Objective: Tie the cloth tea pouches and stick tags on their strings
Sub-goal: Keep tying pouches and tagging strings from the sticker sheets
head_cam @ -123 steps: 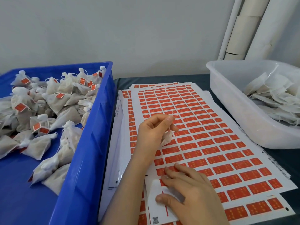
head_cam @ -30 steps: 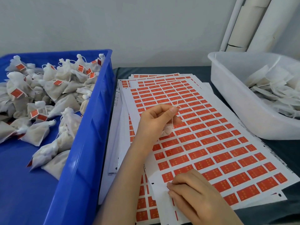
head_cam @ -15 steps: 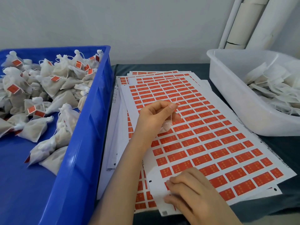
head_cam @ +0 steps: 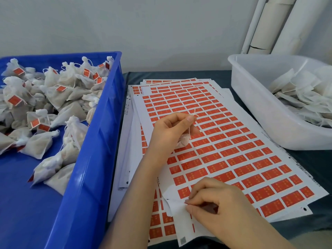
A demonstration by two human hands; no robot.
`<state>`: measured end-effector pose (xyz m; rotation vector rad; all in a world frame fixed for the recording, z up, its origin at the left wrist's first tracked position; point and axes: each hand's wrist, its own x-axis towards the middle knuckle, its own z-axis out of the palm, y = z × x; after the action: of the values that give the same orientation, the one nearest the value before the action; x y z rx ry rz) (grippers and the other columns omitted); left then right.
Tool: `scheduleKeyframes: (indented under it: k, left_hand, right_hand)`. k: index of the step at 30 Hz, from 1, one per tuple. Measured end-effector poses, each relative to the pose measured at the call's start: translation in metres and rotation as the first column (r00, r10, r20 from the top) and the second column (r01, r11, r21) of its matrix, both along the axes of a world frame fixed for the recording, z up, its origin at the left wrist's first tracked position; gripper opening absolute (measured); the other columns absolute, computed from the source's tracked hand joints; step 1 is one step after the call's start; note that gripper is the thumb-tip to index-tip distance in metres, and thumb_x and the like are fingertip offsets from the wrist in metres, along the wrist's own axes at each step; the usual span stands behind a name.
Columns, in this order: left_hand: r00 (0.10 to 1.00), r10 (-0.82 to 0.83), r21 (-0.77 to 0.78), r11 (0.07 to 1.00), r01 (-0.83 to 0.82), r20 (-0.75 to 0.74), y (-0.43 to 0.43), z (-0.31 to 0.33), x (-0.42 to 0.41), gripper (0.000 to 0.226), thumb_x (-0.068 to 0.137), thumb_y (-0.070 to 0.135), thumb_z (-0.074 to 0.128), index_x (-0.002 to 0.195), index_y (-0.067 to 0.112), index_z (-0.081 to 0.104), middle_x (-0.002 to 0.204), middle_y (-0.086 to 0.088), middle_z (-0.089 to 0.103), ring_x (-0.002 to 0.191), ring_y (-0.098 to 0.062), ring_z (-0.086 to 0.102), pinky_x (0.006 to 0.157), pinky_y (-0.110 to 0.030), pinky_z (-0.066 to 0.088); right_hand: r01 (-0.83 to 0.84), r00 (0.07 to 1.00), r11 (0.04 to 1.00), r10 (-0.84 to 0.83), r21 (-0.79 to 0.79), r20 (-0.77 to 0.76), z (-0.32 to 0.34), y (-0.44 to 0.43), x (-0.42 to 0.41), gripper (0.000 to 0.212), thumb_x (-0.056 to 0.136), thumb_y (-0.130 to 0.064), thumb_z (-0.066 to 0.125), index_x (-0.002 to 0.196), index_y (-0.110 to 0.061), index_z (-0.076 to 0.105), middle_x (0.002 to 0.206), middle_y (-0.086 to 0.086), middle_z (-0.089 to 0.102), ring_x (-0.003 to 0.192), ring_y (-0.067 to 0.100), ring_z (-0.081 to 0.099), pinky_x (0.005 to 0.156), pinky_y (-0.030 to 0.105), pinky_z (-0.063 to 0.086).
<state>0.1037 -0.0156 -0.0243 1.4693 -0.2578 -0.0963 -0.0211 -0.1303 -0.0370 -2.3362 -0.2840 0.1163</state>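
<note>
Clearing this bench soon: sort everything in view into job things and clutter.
Job: left hand gripping pouch and string; right hand pinching sticker sheet; blue bin of tagged pouches; white tub of untagged pouches.
Idle: pale tubes by the wall.

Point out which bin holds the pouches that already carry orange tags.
The blue bin on the left: its tied pouches carry orange tags on their strings. The translucent white tub on the right holds only untagged pouches.

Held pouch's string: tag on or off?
Off. The string above the left hand is bare; the right hand pinches the sheet.
</note>
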Motion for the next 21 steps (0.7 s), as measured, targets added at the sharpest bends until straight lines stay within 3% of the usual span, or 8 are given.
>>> scheduleKeyframes:
  k: [7, 12, 16, 21]
  left_hand:
    - [1.000, -0.003, -0.002, 1.000, 0.003, 0.001, 0.001, 0.000, 0.000, 0.013, 0.091, 0.025, 0.060, 0.084, 0.023, 0.071, 0.070, 0.006, 0.072, 0.057, -0.003, 0.063, 0.053, -0.009, 0.045]
    - [1.000, 0.001, 0.006, 1.000, -0.001, -0.004, 0.001, -0.001, 0.000, 0.012, 0.091, 0.025, 0.060, 0.085, 0.024, 0.071, 0.070, 0.007, 0.072, 0.058, -0.003, 0.064, 0.053, -0.009, 0.046]
    - [1.000, 0.003, 0.010, 1.000, -0.003, 0.001, 0.001, -0.002, 0.001, 0.012, 0.090, 0.026, 0.060, 0.087, 0.022, 0.071, 0.072, 0.006, 0.072, 0.059, -0.004, 0.064, 0.053, -0.009, 0.045]
    - [1.000, 0.001, 0.019, 1.000, -0.001, 0.018, 0.001, -0.003, 0.002, 0.013, 0.091, 0.026, 0.060, 0.088, 0.022, 0.071, 0.073, 0.003, 0.072, 0.055, -0.004, 0.062, 0.051, -0.008, 0.044]
  right_hand:
    - [0.038, 0.994, 0.996, -0.045, -0.081, -0.097, 0.008, 0.004, -0.001, 0.004, 0.082, -0.032, 0.068, 0.081, -0.036, 0.069, 0.091, -0.022, 0.056, 0.090, -0.006, 0.053, 0.082, 0.002, 0.040]
    - [0.052, 0.977, 0.990, -0.077, -0.131, -0.198, 0.015, 0.007, 0.004, 0.022, 0.083, -0.031, 0.068, 0.065, -0.036, 0.055, 0.091, -0.016, 0.054, 0.084, 0.003, 0.057, 0.081, 0.011, 0.047]
    - [0.126, 0.968, 0.984, -0.149, -0.123, -0.200, 0.015, 0.008, 0.005, 0.025, 0.083, -0.029, 0.068, 0.061, -0.030, 0.055, 0.084, -0.014, 0.054, 0.077, 0.002, 0.054, 0.075, 0.013, 0.046]
    - [0.199, 0.963, 0.973, -0.216, -0.118, -0.162, 0.013, 0.004, 0.004, 0.018, 0.086, -0.029, 0.063, 0.071, -0.030, 0.054, 0.086, -0.014, 0.054, 0.075, 0.002, 0.054, 0.063, 0.011, 0.041]
